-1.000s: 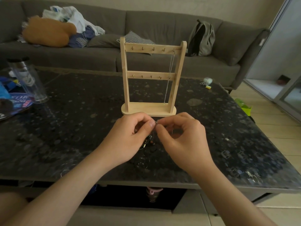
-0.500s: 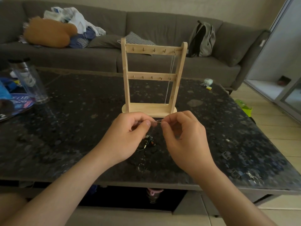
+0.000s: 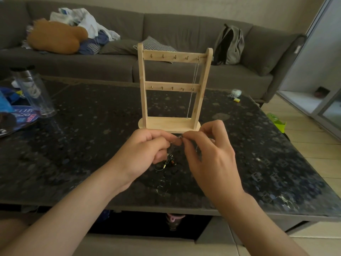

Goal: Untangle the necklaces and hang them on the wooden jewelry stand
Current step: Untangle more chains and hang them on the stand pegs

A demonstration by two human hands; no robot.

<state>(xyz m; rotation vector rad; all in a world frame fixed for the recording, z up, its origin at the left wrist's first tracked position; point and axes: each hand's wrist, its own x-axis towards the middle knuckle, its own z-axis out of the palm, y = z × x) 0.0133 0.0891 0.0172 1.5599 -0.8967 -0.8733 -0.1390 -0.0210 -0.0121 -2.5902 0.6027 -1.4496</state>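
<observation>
The dark speckled bench (image 3: 73, 145) fills my view, its near edge just under my wrists, with open top on either side of them. My left hand (image 3: 145, 150) and right hand (image 3: 208, 154) meet above it. The fingers of both are pinched on a strand of the tangled necklaces (image 3: 167, 162), which dangle to the bench between my palms. Just beyond my knuckles the wooden stand (image 3: 173, 89) is upright, one chain (image 3: 192, 85) hanging from its top right peg. Far left, a clear bottle (image 3: 33, 91) holds something pale I cannot make out. A grey sofa (image 3: 166, 24) carries a backpack (image 3: 228, 47).
</observation>
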